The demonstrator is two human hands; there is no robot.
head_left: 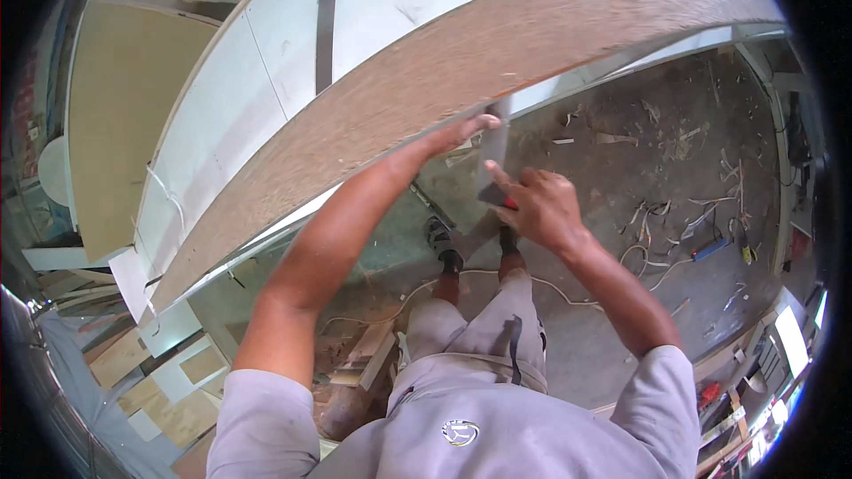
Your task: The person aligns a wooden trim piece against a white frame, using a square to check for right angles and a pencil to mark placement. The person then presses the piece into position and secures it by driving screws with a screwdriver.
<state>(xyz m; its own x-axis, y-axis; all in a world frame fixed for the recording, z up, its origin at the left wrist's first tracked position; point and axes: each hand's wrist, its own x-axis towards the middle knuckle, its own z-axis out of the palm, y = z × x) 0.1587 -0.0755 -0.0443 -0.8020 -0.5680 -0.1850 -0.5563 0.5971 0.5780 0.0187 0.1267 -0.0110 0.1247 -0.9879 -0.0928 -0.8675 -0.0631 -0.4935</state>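
A long brown wood-grain board spans the upper view, curved by the lens. Low in the middle, my right hand is closed round the red handle of what looks like a hand saw, its index finger stretched along the grey blade. The blade, smeared by motion, reaches up to the board's near edge. My left hand rests at that same edge, just left of the blade, with a thumb or fingertip close against it. Some left fingers are hidden; the hand appears to grip the board's edge.
White panels lie beyond the board. My sandalled foot stands on a dusty floor with offcuts, loose wires and a blue tool on the right. Wood pieces stand by my left leg; cut sheets lie lower left.
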